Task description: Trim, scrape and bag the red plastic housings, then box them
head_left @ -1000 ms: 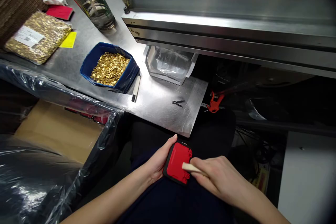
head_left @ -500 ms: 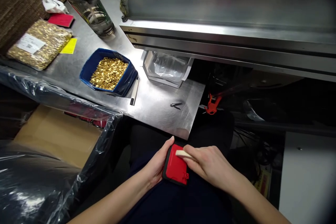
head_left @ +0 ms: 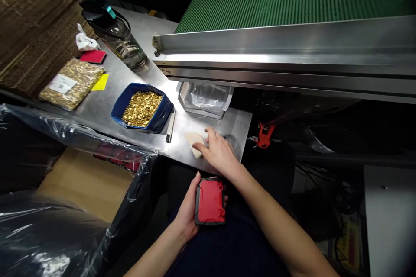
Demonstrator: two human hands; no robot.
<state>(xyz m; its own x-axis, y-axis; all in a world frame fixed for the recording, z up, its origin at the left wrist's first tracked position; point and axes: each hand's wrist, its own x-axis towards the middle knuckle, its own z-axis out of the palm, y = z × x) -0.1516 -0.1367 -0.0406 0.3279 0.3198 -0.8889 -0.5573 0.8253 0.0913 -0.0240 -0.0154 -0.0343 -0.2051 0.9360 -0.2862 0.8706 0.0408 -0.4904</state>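
Note:
Over my lap, my left hand (head_left: 188, 210) is wrapped around a red and black flat case (head_left: 210, 202) with small hinge-like parts along its right edge. My right hand (head_left: 221, 149) reaches over the front of the metal table, thumb and fingers apart. A pale, roughly triangular pad (head_left: 195, 143), slightly blurred, is at its thumb. Whether the pad rests fully on the table I cannot tell. Left of it lies a white pen-like tool (head_left: 170, 126). A blue bin (head_left: 118, 106) full of small gold-coloured pieces (head_left: 141, 108) stands beyond that.
A grey bin (head_left: 206, 113) with clear plastic sits below the green ribbed conveyor (head_left: 276, 2) and its metal rail. Further left are a bottle (head_left: 126, 47) and a bag of gold pieces (head_left: 73, 82). A plastic-lined box (head_left: 84, 181) is at my left, an orange clamp (head_left: 264, 134) at the table's right edge.
My right hand has moved the pale pad from the case up to the table, and its fingers have spread. My left hand has turned the case. The view has shifted.

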